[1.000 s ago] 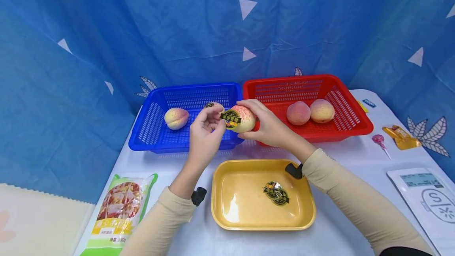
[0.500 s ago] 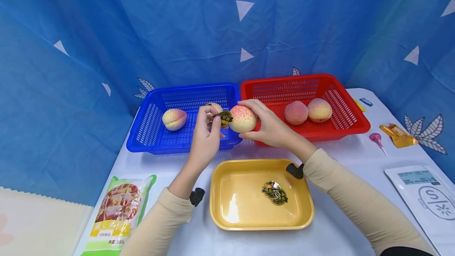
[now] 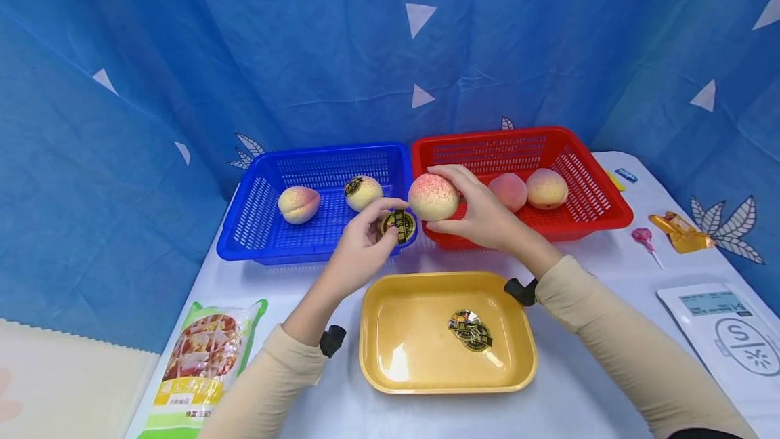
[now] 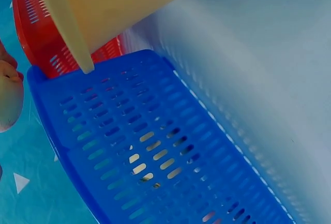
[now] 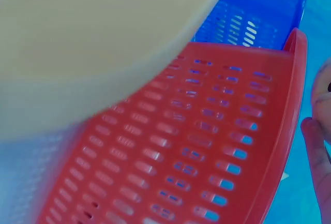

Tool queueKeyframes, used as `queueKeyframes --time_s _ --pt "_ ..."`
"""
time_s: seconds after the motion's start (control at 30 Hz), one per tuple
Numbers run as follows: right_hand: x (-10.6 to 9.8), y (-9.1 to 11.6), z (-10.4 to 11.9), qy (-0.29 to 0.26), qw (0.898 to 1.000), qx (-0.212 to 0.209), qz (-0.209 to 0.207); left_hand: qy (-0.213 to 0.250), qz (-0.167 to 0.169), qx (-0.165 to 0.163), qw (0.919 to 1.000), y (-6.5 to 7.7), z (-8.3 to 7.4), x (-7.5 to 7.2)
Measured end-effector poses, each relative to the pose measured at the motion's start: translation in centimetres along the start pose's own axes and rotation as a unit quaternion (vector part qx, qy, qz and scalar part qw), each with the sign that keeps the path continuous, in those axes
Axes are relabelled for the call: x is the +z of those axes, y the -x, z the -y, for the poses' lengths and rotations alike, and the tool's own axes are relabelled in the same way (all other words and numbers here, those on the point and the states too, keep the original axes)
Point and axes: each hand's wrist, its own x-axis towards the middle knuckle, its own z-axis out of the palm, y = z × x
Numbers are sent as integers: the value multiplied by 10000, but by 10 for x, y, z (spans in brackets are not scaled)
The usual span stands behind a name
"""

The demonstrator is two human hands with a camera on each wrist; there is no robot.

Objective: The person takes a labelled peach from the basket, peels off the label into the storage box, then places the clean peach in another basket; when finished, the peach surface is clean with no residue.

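My left hand point(image 3: 361, 246) pinches a round black-and-gold sticker point(image 3: 401, 223) between thumb and forefinger, in front of the blue basket's right corner. A pale peach with a red-speckled top point(image 3: 434, 197) is gripped from the right by my right hand point(image 3: 481, 212), above the front of the red basket point(image 3: 591, 222). Inside the blue basket point(image 3: 244, 249) lie two peaches; the right one point(image 3: 363, 193) bears a black-and-gold sticker. The red basket holds a pinkish peach point(image 3: 508, 191) beside a paler one point(image 3: 547, 190). At the right wrist view's edge, the held peach point(image 5: 323, 100) is partly cut off.
In front of the baskets sits a gold tray point(image 3: 405, 344) with overlapping stickers point(image 3: 470, 330) inside. A food bag point(image 3: 207, 358) lies at left. To the right are a scale point(image 3: 725, 330), a lollipop point(image 3: 643, 237) and a gold-wrapped packet point(image 3: 681, 232). A blue curtain hangs behind.
The sticker has come away from the peach in my left hand's fingers and moved slightly down. My right hand has drawn the peach to the right, over the red basket's front.
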Motion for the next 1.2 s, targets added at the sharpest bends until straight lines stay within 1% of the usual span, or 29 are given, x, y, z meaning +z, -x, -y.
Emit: queueKeyframes --time_s 0.1,0.23,0.33,0.5,0.63,0.7,0.77,0.83,0.9,1.0,1.1,1.2 --pt "-4 3 0 64 9999 100 -48 -85 109 -142 9998 2 -2 0" --pt "-10 7 -1 55 9998 151 -109 -7 307 -360 9989 5 -3 1" --pt "-13 10 -4 65 9997 153 -174 -35 476 -422 9980 7 -1 3" --pt "-18 17 -11 114 9993 202 -279 -551 789 -315 9949 12 2 8" --pt "-22 21 -15 91 9991 281 -305 -969 1231 -116 9876 15 7 16" --pt "-25 23 -15 113 9987 356 -344 -1119 1504 -91 9822 17 9 20" --pt "-28 25 -16 202 9980 436 -421 -1341 1779 -48 9749 20 13 26" --pt "-30 28 -16 272 9972 495 -489 -1547 2061 -92 9662 22 17 32" --pt "-32 30 -17 308 9966 544 -533 -1753 2333 -70 9564 24 23 40" --pt "-33 33 -19 213 9966 606 -523 -1992 2697 -97 9421 26 31 51" --pt "-34 36 -22 120 9963 673 -530 -2152 2999 -88 9293 28 41 63" --pt "-34 38 -26 106 9960 681 -564 -2312 3149 61 9205 28 51 74"
